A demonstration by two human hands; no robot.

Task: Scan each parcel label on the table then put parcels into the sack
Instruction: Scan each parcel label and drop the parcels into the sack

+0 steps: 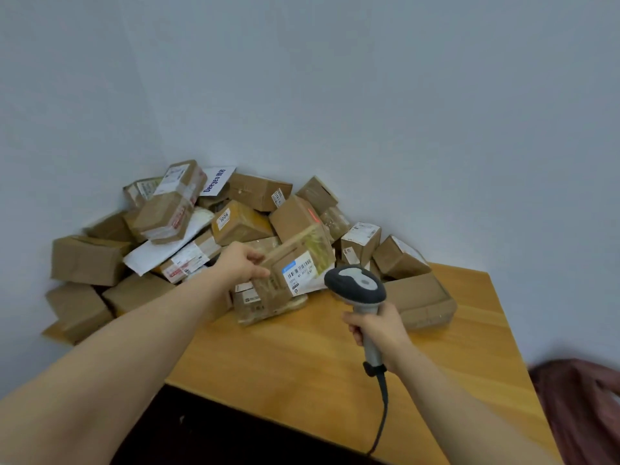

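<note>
Left hand (246,263) grips a labelled parcel (292,268), right hand (377,330) clamps the barcode scanner (355,283). Big pile (161,213) waits at the surface's (302,364) far corner, so it looks like early days.

- The tilted parcel (303,250) is seen as brown cardboard bound in glossy, wrinkled clear tape, with a smooth white paper label (299,274) stuck on its face.
- The scanner (357,283) is shown in matt plastic, dark grey with a pale top, and a smooth dark cable (382,414).
- The surface (302,364) is finished in smooth wood with a soft sheen.
- The piled parcels (241,226) are pictured in matt brown cardboard, some taped glossy, with a creased white plastic mailer (157,255) among them.
</note>
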